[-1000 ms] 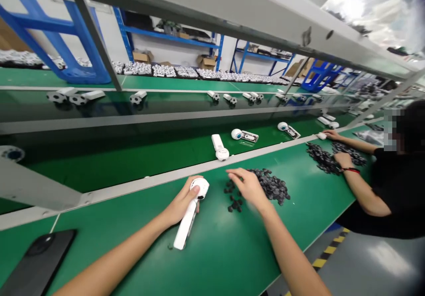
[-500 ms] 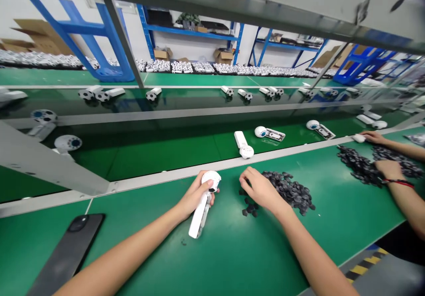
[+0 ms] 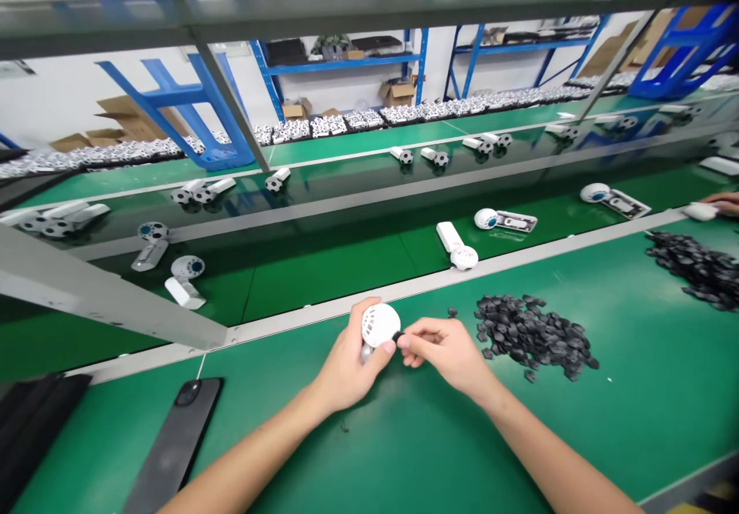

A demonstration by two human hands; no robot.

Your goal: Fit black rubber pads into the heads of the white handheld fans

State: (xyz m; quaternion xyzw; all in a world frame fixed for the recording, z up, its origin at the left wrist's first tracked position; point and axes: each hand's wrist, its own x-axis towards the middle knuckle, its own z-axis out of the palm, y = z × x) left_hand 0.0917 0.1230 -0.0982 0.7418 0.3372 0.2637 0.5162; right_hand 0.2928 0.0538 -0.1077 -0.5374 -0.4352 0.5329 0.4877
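Note:
My left hand (image 3: 352, 364) is closed around a white ball-headed device (image 3: 381, 325), with the slotted face of its ball turned up. Its handle is mostly hidden behind my fingers. Between the thumb and fingertips of my right hand (image 3: 442, 351) is a small black piece (image 3: 397, 337), held against the lower right side of the ball. To the right of my right hand lies a heap of small black pieces (image 3: 534, 335) on the green bench (image 3: 421, 445). A single black piece (image 3: 452, 312) lies just left of the heap.
A black phone (image 3: 173, 445) lies at the left. Beyond the bench's pale rail (image 3: 312, 308), similar white devices (image 3: 453, 245) rest on a green belt (image 3: 346, 268). A metal post (image 3: 115, 298) stands at left. Another person's hand (image 3: 721, 202) shows at far right beside a second black heap (image 3: 701, 268).
My right hand has come left from the heap to the ball, carrying a black piece. My left hand has turned the device, so its handle no longer shows. The view has shifted.

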